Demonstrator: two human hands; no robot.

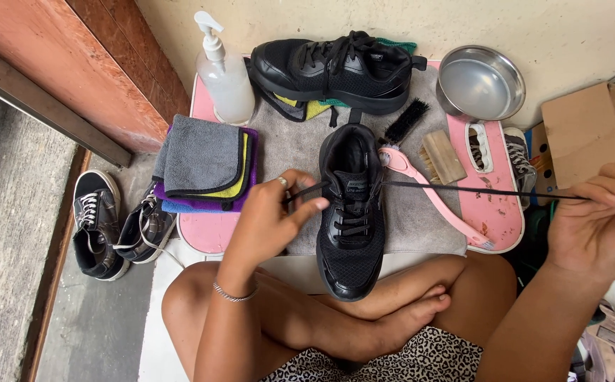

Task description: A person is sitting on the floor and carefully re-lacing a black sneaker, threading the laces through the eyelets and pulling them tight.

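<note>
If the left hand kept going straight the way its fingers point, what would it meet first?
Probably the black shoe in front of the person: the left hand points right, pinching the lace beside its eyelets. Depth is unclear.

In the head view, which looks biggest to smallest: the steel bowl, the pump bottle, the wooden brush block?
1. Steel bowl
2. Pump bottle, only slightly smaller, so that order is unsure
3. Wooden brush block, plainly smallest

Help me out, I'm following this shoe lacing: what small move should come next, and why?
Probably keep drawing the lace out sideways with the right hand, since it runs taut from the shoe while the left hand pinches its other end at the top eyelets.
</note>
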